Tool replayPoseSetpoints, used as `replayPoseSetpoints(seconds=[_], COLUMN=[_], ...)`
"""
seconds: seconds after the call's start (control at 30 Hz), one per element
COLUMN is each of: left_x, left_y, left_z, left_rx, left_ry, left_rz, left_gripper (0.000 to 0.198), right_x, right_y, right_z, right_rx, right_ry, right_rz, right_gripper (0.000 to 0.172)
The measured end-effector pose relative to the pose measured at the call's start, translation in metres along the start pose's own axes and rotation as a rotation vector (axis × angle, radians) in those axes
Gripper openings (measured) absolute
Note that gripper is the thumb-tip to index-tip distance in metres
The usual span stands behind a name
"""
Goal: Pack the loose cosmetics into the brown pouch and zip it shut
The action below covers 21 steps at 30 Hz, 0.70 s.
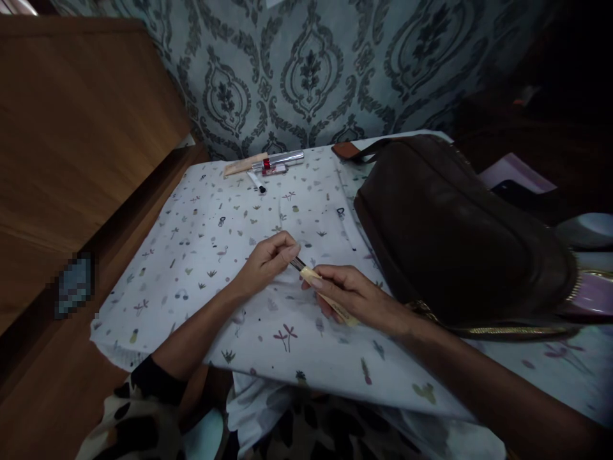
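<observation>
Fingers closed, my right hand (352, 294) grips a slim pale-yellow cosmetic tube (325, 297), tilted with its upper end to the left. My left hand (272, 259) pinches the dark end (297, 262) of the same tube between thumb and fingers. Whether this dark part is a separate cap or a wand, I cannot tell. Both hands are above the printed white cloth (191, 268). Dark lettering on the tube is too small to read.
At the cloth's back edge lie a beige tube (244, 166), a silver-and-red tube (287, 158), a small clear-and-red item (274, 170) and a white tube with black tip (257, 183). A large brown bag (445, 236) stands right. Wooden furniture (81, 128) borders the left.
</observation>
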State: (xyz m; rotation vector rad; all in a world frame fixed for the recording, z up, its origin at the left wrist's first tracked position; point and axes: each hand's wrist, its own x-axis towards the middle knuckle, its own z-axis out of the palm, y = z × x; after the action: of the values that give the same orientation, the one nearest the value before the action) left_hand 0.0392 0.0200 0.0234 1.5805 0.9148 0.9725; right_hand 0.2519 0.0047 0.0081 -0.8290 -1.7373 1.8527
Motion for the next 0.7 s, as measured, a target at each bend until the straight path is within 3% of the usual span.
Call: replayPoseSetpoints(seconds=[0.2, 0.53, 0.7], left_x=[-0.0002, 0.0000, -0.0012], left_y=[-0.0010, -0.0040, 0.0001], left_z=[0.0014, 0.0032, 0.0062], left_rx=[-0.081, -0.068, -0.046], left_ry=[-0.026, 0.041, 0.007], left_rz=[0.028, 0.004, -0.031], left_gripper=[0.045, 0.049, 0.050], right_x=[0.0006, 0.0000, -0.0012], right_y=[-0.0006, -0.0041, -0.0006], right_z=[-0.0004, 0.0040, 0.0031], right_rx=[0.187, 0.227, 0.201], right_ry=[-0.047, 0.014, -0.008], right_rz=[0.076, 0.121, 0.135], right_gripper=[0.053, 0.056, 0.057])
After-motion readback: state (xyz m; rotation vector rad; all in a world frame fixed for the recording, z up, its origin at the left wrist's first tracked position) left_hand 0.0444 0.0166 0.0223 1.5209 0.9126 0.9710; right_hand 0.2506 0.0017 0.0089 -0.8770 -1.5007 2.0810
